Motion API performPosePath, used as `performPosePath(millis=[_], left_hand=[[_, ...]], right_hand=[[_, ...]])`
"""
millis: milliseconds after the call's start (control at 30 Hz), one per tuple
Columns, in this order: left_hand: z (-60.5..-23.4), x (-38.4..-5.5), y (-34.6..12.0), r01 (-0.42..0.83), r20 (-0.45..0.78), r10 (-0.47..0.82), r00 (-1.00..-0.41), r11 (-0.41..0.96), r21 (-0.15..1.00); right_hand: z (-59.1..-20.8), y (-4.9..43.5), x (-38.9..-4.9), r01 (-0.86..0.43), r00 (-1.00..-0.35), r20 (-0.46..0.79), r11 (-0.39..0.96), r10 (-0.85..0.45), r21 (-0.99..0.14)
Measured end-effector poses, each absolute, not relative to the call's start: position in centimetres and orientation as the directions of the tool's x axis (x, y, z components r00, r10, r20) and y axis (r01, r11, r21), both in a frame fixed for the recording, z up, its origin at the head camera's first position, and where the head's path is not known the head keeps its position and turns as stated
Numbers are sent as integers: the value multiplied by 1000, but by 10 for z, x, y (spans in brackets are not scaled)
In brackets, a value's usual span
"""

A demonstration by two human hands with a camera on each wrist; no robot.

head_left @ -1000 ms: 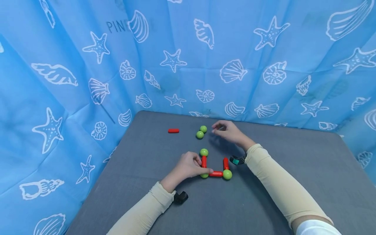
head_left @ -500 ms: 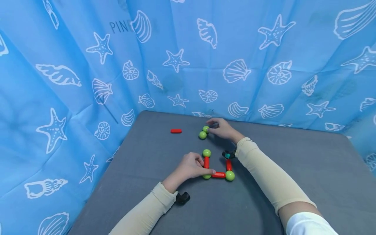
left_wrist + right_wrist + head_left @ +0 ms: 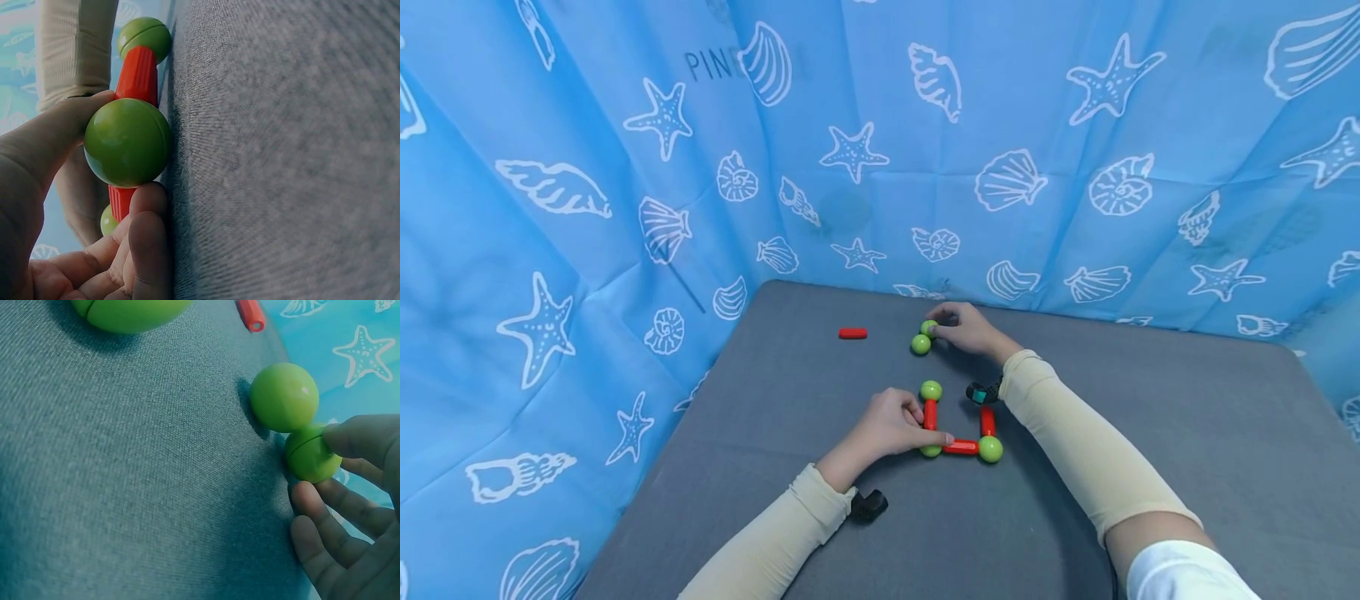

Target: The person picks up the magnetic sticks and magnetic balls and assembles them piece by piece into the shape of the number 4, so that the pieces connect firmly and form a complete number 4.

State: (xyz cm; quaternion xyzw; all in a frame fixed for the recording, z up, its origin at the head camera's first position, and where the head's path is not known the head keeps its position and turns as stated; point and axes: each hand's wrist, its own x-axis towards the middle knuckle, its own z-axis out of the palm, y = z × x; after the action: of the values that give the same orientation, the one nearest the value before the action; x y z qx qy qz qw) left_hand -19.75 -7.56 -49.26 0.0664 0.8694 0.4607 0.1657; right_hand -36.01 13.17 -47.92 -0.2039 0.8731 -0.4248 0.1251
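My left hand [image 3: 887,423] grips the corner of a U-shaped build of red rods and green balls lying on the table. Its thumb touches the front red rod [image 3: 961,447] and its fingers reach the left red rod [image 3: 931,414], around the corner green ball [image 3: 128,142]. A green ball [image 3: 931,390] caps the left rod. On the right, another green ball [image 3: 991,450] joins the front rod to a right red rod [image 3: 988,422]. Farther back, my right hand [image 3: 967,329] pinches a loose green ball [image 3: 309,459], which appears to touch a second loose ball [image 3: 284,397].
A single red rod [image 3: 853,333] lies on the grey table [image 3: 775,375], left of the loose balls. Behind the table hangs a blue curtain [image 3: 895,208] with white shells and starfish.
My right hand has moved left to the rear loose ball and now pinches it. The left hand keeps its hold on the build; the head view has shifted slightly.
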Motion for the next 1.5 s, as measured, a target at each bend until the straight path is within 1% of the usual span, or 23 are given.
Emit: performPosePath(millis=[300, 600, 800, 1167, 1500], left_hand=[[-492, -197, -76, -53, -238, 270, -933, 551, 833], [-491, -197, -74, -72, -250, 253, -935, 554, 830], [-491, -196, -73, -64, -243, 250, -937, 563, 824], [-486, -194, -73, -70, -256, 268, -929, 552, 831], [-488, -194, -73, -70, -246, 255, -935, 548, 833]], right_hand=[[-480, 146, -354, -233, -906, -22, 542, -423, -807], [-479, 170, -333, -214, -923, -8, 529, -386, -821], [-480, 188, -312, -225, -922, 5, 525, -388, -821], [-481, 209, -263, -220, -913, -5, 503, -407, -836], [-489, 221, -240, -179, -929, -21, 498, -370, -849]])
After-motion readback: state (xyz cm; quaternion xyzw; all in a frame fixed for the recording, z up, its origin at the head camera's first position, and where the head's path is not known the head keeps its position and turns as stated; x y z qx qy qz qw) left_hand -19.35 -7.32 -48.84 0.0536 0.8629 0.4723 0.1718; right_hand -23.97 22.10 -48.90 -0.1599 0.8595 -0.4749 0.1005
